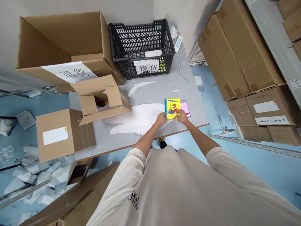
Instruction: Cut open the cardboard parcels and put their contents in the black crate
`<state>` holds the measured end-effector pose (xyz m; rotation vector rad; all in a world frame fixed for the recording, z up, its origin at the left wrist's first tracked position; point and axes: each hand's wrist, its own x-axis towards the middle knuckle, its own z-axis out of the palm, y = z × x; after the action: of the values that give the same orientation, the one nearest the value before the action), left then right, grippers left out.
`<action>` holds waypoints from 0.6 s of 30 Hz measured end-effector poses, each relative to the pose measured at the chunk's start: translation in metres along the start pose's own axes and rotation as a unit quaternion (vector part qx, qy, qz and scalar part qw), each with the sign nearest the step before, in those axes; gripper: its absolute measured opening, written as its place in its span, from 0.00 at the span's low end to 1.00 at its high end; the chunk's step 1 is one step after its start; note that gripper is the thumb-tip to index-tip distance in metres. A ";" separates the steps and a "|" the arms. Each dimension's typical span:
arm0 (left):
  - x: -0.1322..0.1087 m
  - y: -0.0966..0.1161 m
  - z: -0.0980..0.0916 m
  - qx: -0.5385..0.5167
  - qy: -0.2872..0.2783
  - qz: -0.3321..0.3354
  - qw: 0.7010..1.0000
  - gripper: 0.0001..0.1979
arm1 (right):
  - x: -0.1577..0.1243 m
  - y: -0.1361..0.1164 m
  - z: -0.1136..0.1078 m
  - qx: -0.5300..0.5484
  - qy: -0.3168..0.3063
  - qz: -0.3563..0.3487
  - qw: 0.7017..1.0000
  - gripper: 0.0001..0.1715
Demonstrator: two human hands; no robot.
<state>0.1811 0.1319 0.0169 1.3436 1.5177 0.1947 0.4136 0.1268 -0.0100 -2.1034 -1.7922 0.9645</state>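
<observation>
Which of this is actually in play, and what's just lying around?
In play:
left hand and right hand, both on a yellow cartoon booklet
pink card at the booklet's right edge

Lying about:
black plastic crate with a 换货 sign
open carton with a 退货 sign
opened carton on the grey table
stacked cartons
paper scraps on the floor

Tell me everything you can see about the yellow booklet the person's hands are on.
The yellow booklet is small and rectangular, with a bright, paper-looking cover. It shows a cartoon figure in red and dark clothing, a blue strip down its left edge, and a title too small to read. It lies roughly flat on the grey table top, partly overlapping a pink card. The left hand touches its lower left corner, and the right hand rests over its lower right part.
</observation>
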 end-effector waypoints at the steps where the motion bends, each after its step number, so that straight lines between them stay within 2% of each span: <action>1: 0.003 -0.001 0.005 -0.008 0.004 -0.013 1.000 0.25 | 0.000 -0.001 0.000 0.007 -0.002 0.015 1.000 0.26; 3: 0.010 -0.004 0.014 -0.025 0.012 -0.036 0.999 0.23 | 0.001 -0.004 -0.002 0.027 0.000 0.051 0.998 0.25; 8: 0.015 -0.012 0.023 -0.067 0.038 -0.061 0.995 0.23 | 0.000 -0.016 -0.007 0.067 -0.004 0.053 0.996 0.18; 13: -0.005 -0.034 0.004 -0.071 0.071 -0.066 0.993 0.21 | -0.006 -0.036 0.006 0.076 -0.031 0.045 0.996 0.15; 18: -0.039 -0.070 -0.022 -0.045 0.099 -0.100 0.989 0.21 | -0.011 -0.069 0.041 0.048 -0.071 -0.004 0.996 0.12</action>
<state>0.1137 0.0867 0.0000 1.1178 1.7790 0.2719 0.3333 0.1228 0.0011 -2.0136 -1.7795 1.1998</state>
